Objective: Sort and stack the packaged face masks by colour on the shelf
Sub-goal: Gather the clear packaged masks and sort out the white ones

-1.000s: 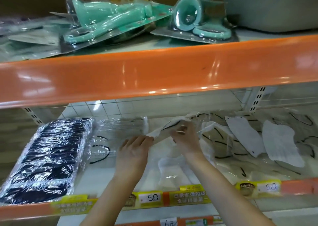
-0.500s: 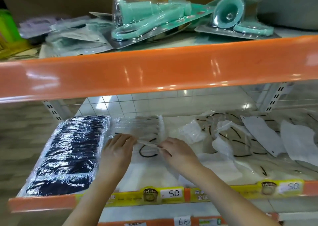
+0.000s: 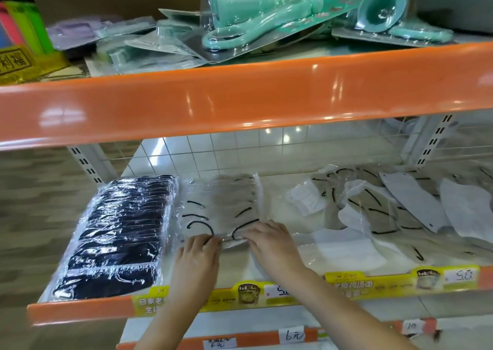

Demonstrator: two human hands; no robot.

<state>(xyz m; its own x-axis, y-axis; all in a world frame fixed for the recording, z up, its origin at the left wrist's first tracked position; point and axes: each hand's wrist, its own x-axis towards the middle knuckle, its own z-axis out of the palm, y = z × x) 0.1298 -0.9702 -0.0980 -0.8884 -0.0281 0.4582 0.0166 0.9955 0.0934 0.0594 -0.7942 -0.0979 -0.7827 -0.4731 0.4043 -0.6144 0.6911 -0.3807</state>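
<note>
While the white-mask stack (image 3: pixel 224 211) is lying on the shelf (image 3: pixel 80 309) just beside the black-mask stack (image 3: pixel 120 235), its near edge is being touched by both hands. The left hand (image 3: pixel 198 256) is being held palm down, fingertips curled onto the wrapper; the right hand (image 3: pixel 269 240) is being laid flatter, fingers pressing the same edge. Whether either is pinching cannot be told. Loose white masks (image 3: pixel 400 205) are being left scattered to the right, with bare shelf between.
</note>
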